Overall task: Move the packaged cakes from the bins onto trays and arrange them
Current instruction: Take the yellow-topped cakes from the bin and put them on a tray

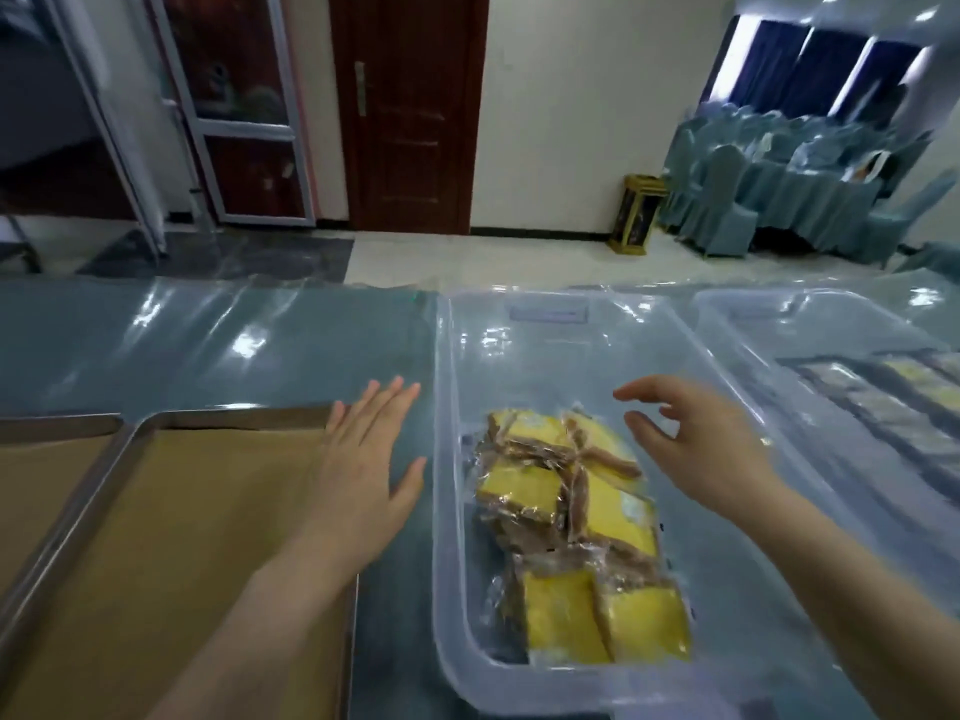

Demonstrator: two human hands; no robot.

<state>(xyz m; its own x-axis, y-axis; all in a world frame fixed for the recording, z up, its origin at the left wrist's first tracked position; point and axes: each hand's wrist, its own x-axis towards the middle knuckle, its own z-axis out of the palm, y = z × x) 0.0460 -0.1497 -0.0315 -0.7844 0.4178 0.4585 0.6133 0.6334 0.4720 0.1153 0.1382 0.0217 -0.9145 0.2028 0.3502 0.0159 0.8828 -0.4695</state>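
Blur smears the right of the view. The second bin, right of the bin, is cut by the frame edge, and its contents show only as pale and yellow wrapped rows. Print on the cakes is unreadable.

Covered or cut off:
- The paper-lined tray, left of the bin, runs off the lower edge and lies partly under the left forearm.
- The second tray, further left of the bin, is mostly out of frame.
- The right forearm crosses the bin's right wall.

Contents: the cakes are yellow, brown-edged and clear-wrapped, heaped in the bin's near half. The far half is bare floor.

Hands:
- The left hand is palm down with fingers straight and spread, holding nothing. It lies left of the bin, over the tray's far right corner. Contact with the table cannot be told.
- The right hand is above the bin's right side, beside the heap. Its fingers are loosely curved with the thumb apart, holding nothing.

Surroundings: the table lies under a glossy clear sheet, with an open stretch left of the bin, beyond the tray. A narrow strip of table separates the bin from the tray. Beyond the bin are the floor, a dark door, a gold stand and covered chairs.
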